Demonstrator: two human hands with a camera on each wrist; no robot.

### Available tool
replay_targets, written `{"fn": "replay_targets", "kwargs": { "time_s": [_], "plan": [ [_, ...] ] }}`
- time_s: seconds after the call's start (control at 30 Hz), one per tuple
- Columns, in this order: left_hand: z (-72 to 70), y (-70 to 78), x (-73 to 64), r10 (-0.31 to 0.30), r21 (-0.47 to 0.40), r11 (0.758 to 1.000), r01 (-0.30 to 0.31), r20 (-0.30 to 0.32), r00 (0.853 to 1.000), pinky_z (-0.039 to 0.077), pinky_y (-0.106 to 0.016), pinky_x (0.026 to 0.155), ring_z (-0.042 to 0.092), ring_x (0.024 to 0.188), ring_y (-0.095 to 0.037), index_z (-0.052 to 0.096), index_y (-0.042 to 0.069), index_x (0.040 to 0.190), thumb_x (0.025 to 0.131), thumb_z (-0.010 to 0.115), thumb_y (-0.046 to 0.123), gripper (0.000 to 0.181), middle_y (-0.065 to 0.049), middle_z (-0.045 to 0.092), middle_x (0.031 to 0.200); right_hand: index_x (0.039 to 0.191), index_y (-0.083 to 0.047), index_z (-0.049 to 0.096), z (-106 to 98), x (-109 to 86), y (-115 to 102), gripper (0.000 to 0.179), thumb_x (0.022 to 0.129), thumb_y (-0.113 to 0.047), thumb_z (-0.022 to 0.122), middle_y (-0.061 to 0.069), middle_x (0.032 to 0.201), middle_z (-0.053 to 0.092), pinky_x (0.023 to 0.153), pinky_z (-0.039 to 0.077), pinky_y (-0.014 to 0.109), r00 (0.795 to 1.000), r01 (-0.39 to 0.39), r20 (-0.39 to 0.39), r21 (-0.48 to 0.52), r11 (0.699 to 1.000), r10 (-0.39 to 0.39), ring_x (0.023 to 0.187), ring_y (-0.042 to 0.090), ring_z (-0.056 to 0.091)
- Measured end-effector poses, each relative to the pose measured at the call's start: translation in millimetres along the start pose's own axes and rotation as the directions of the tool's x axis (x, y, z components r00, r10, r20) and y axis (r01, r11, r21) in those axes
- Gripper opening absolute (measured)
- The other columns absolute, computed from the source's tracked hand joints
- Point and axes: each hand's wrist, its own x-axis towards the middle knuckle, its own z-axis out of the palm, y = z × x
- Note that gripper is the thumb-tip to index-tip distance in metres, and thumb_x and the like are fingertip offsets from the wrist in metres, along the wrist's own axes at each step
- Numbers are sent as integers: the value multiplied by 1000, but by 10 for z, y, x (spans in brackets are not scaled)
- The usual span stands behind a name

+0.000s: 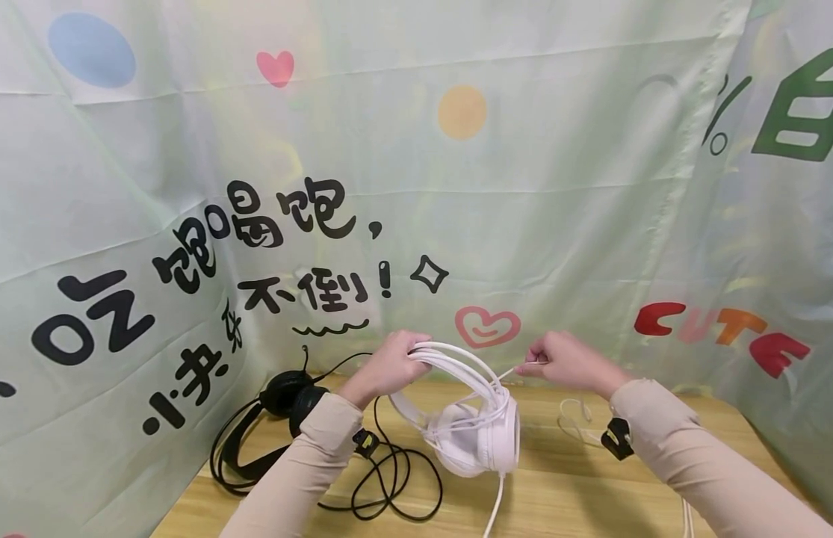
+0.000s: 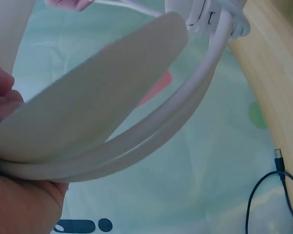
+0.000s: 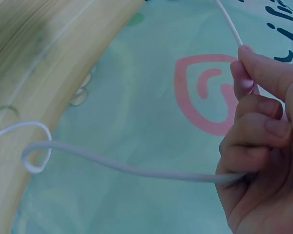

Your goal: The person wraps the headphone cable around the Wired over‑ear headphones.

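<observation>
White over-ear headphones (image 1: 500,441) hang tilted just over the wooden table, their band gripped at the top by my left hand (image 1: 392,362). In the left wrist view the pale headband (image 2: 97,97) and its thin outer bars pass through that hand. Loops of white cable (image 1: 456,426) wrap around the ear cup and the end of the band. To the right, my right hand (image 1: 567,362) pinches the cable between thumb and forefinger, with its other fingers curled over it. In the right wrist view the white cord (image 3: 136,169) leaves the hand and loops toward the table.
Black headphones (image 1: 285,396) with a coiled black cable (image 1: 396,486) lie on the wooden table (image 1: 557,486) at the left. A black cable's metal plug (image 2: 278,158) shows in the left wrist view. Printed cloth (image 1: 557,224) hangs behind and at both sides.
</observation>
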Motion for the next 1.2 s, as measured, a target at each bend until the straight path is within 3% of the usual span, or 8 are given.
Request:
{"fn": "replay_targets", "kwargs": {
  "time_s": [0.17, 0.33, 0.6, 1.0, 1.2],
  "plan": [
    [62, 62, -2, -10, 121, 993, 18, -68, 998, 36, -20, 53, 40, 55, -6, 49, 20, 71, 81, 63, 3, 25, 9, 44, 62, 65, -18, 59, -32, 33, -64, 39, 96, -30, 80, -12, 58, 38, 53, 29, 21, 999, -20, -29, -38, 999, 19, 55, 5, 32],
    [125, 93, 1, 8, 247, 969, 26, -136, 991, 35, -21, 52, 38, 53, -5, 47, 22, 70, 82, 65, 8, 26, 10, 42, 60, 63, -19, 60, -53, 63, -135, 39, 95, -30, 80, -12, 57, 38, 53, 27, 22, 999, -36, -41, -47, 998, 34, 54, 5, 31],
    [186, 100, 15, 8, 361, 930, 75, -223, 975, 36, -23, 50, 39, 52, -6, 47, 22, 70, 85, 65, 15, 24, 10, 40, 59, 61, -21, 48, -95, 94, -185, 47, 96, -30, 79, -10, 56, 32, 54, 26, 22, 997, -65, -41, -48, 997, 63, 55, 7, 28],
    [232, 71, 9, 36, 455, 886, 90, -261, 965, 37, -26, 47, 42, 51, -9, 46, 22, 70, 80, 64, 16, 21, 9, 39, 58, 62, -23, 41, -197, 90, -258, 52, 96, -32, 80, -11, 57, 29, 53, 24, 22, 997, -52, -53, -42, 998, 50, 55, 7, 26],
    [243, 49, 14, 50, 523, 847, 96, -257, 965, 38, -27, 48, 45, 53, -12, 46, 22, 72, 78, 63, 17, 19, 8, 41, 59, 61, -23, 38, -225, 100, -253, 55, 96, -32, 80, -10, 56, 28, 54, 24, 22, 997, -56, -45, -32, 998, 54, 55, 7, 25]
  ]
}}
